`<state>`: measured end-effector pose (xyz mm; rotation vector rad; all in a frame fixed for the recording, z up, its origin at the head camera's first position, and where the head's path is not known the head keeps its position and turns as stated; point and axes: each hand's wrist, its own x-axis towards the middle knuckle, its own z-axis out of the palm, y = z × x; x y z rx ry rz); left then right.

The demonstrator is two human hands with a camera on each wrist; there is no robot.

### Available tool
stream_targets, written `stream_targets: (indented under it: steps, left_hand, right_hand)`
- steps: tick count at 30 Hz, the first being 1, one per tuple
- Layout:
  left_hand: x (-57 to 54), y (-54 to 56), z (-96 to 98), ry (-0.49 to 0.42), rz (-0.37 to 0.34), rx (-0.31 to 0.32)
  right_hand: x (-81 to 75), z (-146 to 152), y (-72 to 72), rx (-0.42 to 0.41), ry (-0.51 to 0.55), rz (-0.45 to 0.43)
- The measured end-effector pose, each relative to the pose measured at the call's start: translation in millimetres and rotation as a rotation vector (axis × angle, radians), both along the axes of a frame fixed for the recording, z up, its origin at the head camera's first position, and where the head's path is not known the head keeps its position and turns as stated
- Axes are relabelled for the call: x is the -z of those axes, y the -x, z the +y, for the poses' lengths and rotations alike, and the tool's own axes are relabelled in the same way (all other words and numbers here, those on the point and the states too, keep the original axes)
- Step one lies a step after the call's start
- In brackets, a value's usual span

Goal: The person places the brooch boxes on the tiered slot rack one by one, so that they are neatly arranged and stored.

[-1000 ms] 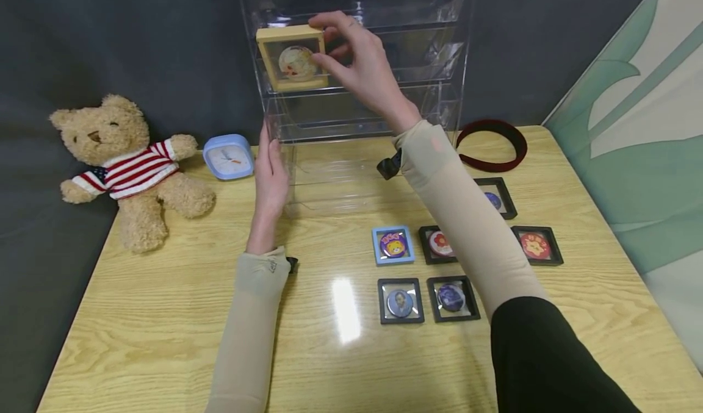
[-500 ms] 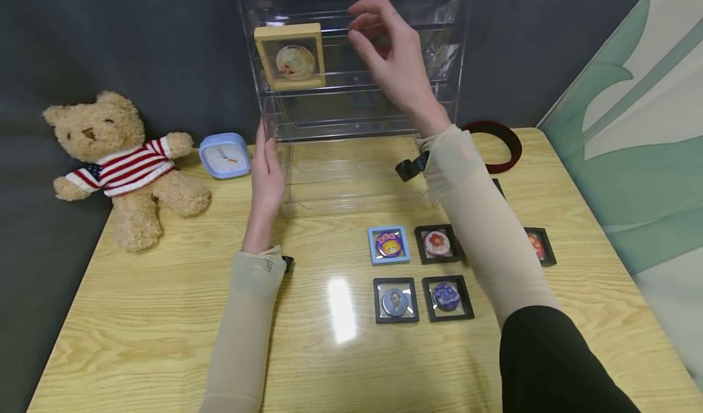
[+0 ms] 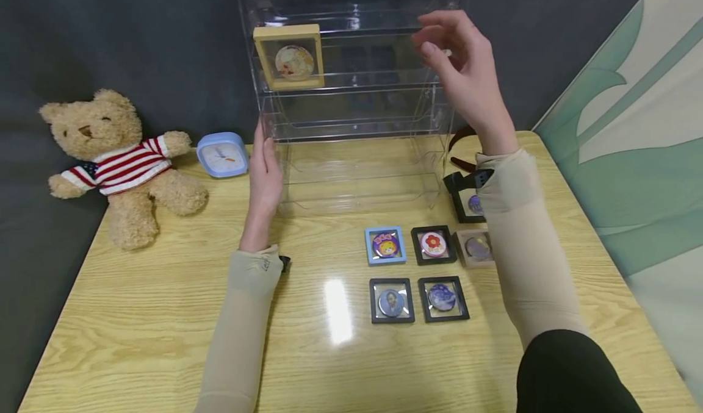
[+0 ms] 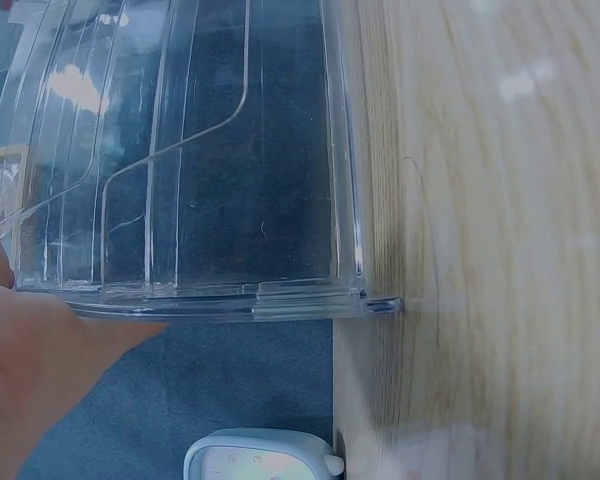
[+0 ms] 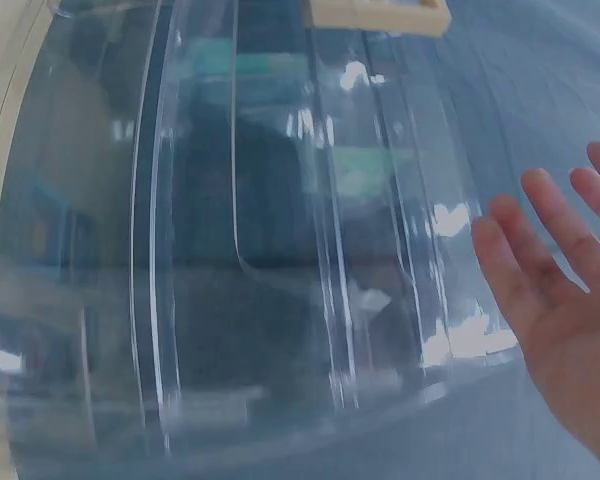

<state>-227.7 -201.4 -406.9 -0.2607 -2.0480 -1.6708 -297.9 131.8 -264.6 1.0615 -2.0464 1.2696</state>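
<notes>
Both hands are kept open: the left hand (image 3: 266, 178) is pressed against the clear display rack (image 3: 357, 114), and the right hand (image 3: 464, 74) (empty) is nearer the framed badges (image 3: 417, 272) below it.

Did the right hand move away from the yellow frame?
Yes. The right hand has let go and moved rightward, from the yellow frame at the clear rack's left end to its right end.

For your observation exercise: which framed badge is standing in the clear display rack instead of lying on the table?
The yellow-framed badge, upright on an upper shelf of the rack; the others lie flat.
</notes>
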Motion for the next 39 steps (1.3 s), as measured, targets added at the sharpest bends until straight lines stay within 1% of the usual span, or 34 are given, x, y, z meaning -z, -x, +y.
stream_targets:
  steps: [4, 7, 14, 23, 25, 32, 35, 39]
  left_hand:
    - [1.3, 0.8, -1.3, -0.003, -0.003, 0.001]
    - [1.2, 0.4, -1.2, -0.003, -0.010, -0.008]
    - [0.2, -0.8, -1.3, -0.012, -0.015, -0.013]
    - [0.2, -1.5, -1.7, -0.001, -0.018, -0.006]
    - [0.3, -1.6, -1.8, -0.002, -0.019, -0.004]
    - [0.6, -0.4, -2.0, -0.004, -0.036, -0.011]
    - [0.5, -0.3, -1.9, -0.003, -0.043, -0.013]
    - [0.3, -0.6, -2.4, -0.007, -0.024, -0.012]
  right_hand:
    - [3.8, 19, -6.8, -0.022, -0.013, -0.025]
    - [5.6, 28, -13.4, -0.014, -0.016, -0.075]
    - [10.5, 41, -27.2, 0.065, -0.008, -0.189]
    - [20.0, 58, -31.1, 0.123, 0.000, -0.262]
    - [23.5, 63, -33.3, 0.112, 0.034, -0.286]
    - [43.5, 84, -41.6, -0.006, 0.251, -0.422]
    - [53.9, 93, -45.3, -0.014, 0.285, -0.450]
    - [68.0, 103, -49.3, -0.017, 0.323, -0.474]
